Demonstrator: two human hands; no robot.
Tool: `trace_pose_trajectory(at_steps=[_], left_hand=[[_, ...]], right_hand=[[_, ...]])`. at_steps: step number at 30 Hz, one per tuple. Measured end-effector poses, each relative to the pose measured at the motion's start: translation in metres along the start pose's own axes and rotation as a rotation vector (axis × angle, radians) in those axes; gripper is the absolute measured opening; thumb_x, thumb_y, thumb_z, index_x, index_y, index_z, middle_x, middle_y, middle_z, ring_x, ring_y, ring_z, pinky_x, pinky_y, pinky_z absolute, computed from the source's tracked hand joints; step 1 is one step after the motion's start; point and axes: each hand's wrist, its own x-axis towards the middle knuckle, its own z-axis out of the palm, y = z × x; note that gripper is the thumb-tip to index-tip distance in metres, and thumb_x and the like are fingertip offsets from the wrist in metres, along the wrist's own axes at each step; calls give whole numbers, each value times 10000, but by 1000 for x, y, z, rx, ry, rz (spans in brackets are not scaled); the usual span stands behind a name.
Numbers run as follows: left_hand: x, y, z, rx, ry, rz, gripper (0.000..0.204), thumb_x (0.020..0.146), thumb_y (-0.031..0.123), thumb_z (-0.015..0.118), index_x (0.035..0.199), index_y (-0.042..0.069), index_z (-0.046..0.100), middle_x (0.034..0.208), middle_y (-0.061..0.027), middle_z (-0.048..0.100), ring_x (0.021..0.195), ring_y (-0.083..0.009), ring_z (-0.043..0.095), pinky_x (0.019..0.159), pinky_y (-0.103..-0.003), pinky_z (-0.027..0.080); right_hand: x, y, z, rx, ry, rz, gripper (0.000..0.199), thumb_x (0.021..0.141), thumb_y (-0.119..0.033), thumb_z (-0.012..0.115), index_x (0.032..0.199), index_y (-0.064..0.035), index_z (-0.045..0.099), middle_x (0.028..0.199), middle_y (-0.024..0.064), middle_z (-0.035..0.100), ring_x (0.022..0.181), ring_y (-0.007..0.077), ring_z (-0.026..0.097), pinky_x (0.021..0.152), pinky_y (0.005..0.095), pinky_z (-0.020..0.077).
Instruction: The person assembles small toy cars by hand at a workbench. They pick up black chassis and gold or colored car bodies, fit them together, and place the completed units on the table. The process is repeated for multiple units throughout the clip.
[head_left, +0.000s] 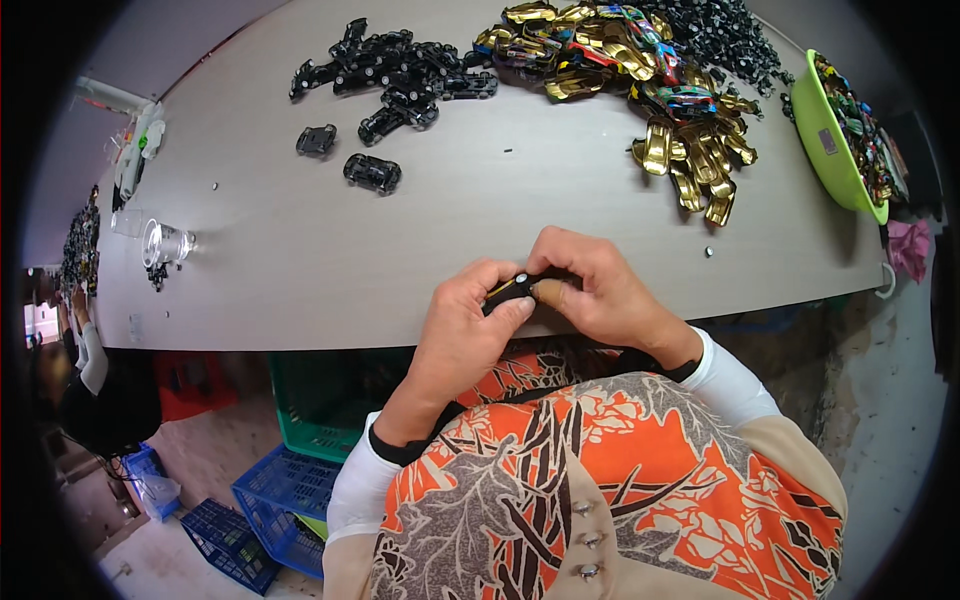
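Note:
My left hand (465, 320) and my right hand (595, 290) meet at the near edge of the grey table (300, 270). Together they grip a small black toy car (515, 287) with a gold stripe and a white wheel showing; most of it is hidden by my fingers. Farther back lies a pile of black toy car chassis (400, 75). To its right is a heap of gold and coloured toy car shells (640, 70). Two single black chassis (372, 172) lie apart, closer to me.
A green basin (830, 150) full of toy cars stands at the table's right end. A clear glass (165, 243) sits at the left. Blue and green crates (290, 490) are on the floor under the table. Another person (85, 370) is at far left.

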Motion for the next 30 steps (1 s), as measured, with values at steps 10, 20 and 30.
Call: trace_pose_trajectory(at_steps=[10,20,30], left_hand=[[7,-2,-14,-642,139,15,220,810,-5,563,1027,-1,527,918,-48,578,758,-116,585,623,-249,505],[0,3,-9,-524,21,-86,209,870,137,565,1025,-4,557,798,-110,623,606,-131,604,493,-209,483],[-11,8,-9,-238,-117,-81,136,821,49,564,941,3,607,675,-12,585,516,-31,479,469,-168,390]], right_hand=[[-2,-8,-10,460,-20,389,52,836,-24,535,878,-24,567,727,-34,534,593,15,484,518,175,389],[2,-11,-12,517,-19,157,35,814,-9,569,841,-25,554,711,-19,528,612,39,509,537,193,418],[5,-23,-20,620,-257,250,62,807,-5,583,866,-16,564,738,-13,556,641,45,521,553,194,419]])
